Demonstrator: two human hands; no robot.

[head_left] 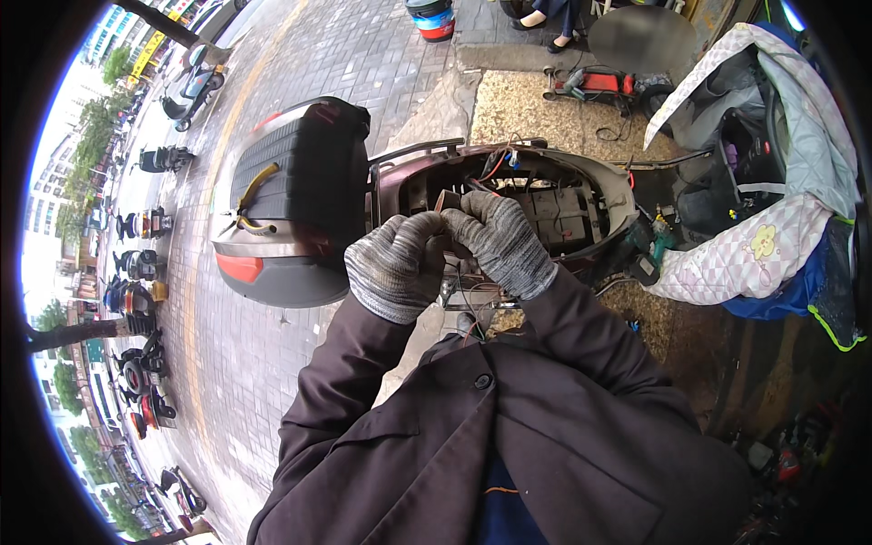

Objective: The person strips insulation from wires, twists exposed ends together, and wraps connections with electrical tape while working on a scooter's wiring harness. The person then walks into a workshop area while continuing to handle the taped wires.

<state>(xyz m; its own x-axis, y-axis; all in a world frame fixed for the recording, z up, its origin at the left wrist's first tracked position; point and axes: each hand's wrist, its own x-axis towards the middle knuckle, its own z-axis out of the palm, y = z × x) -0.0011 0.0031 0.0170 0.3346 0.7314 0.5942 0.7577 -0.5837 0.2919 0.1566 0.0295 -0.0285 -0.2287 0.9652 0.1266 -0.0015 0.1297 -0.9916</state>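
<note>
brick pavement (309, 64) bg; sm. brown pc (443, 202) pinched at tips, btwn l. grip (397, 266) & r. grip (505, 243).

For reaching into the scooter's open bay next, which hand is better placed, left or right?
Likely the right hand: it is at the near edge of the open bay, while the left hand sits nearer the top box. Both seem busy with a small brown piece, so the right would need freeing.

Scooter frame (618, 202), near edge: partly hidden by left hand (397, 263) and right hand (502, 240). Brown piece (442, 200) held: too small to identify. Bystander (567, 18): cut off above
</note>
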